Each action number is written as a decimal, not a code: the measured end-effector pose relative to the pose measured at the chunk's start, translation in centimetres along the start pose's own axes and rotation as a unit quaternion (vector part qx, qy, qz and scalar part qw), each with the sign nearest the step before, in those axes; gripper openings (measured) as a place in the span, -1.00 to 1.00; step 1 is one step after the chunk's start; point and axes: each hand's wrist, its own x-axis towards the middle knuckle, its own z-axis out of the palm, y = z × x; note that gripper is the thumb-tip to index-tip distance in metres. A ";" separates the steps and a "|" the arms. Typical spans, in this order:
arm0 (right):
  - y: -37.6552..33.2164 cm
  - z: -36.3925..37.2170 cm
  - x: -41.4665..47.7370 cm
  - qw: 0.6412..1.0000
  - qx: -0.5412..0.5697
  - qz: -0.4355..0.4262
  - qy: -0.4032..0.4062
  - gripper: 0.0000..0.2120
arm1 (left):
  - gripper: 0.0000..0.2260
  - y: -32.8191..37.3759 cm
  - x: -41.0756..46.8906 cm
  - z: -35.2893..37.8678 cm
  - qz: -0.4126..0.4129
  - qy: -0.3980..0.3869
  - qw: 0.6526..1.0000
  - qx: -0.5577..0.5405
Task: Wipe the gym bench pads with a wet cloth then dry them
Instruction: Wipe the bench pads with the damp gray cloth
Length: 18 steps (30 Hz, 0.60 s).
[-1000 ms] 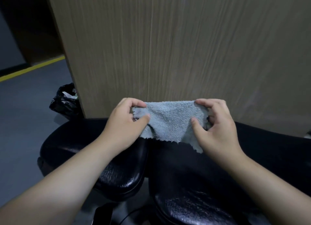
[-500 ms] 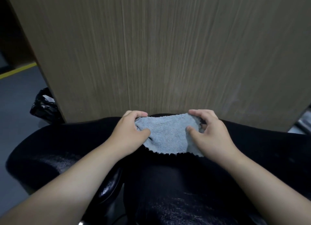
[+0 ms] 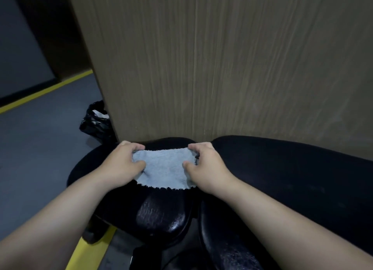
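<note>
Head view: my left hand (image 3: 121, 165) and right hand (image 3: 207, 169) each pinch one end of the grey-blue cloth (image 3: 165, 169), thumbs in front and fingers curled over its top edge. They stretch it over the far part of the smaller black pad (image 3: 161, 213), beside the longer pad (image 3: 282, 179). The cloth looks light, soft and limp, with a frayed lower edge. I judge it would bunch if taken mid-sheet, so I'd hold the ends. The glossy vinyl should let it slide.

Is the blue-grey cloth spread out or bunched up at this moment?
Spread out. The cloth is stretched flat between the left hand and the right hand, each pinching one end, over the black bench pad.
</note>
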 end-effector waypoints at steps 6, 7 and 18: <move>-1.1 1.3 0.8 0.992 -0.120 -0.030 -0.034 -0.53 | -0.52 -1.2 0.1 -0.9 0.012 -0.028 0.993 0.110; -1.2 1.1 0.7 0.985 -0.164 -0.041 -0.037 -0.58 | -0.52 -1.2 0.1 -1.0 0.010 -0.031 0.992 0.125; 0.0 -6.2 -4.7 0.954 -0.280 -0.104 -0.004 -0.24 | -0.31 4.3 -3.6 0.2 0.097 0.017 0.983 0.155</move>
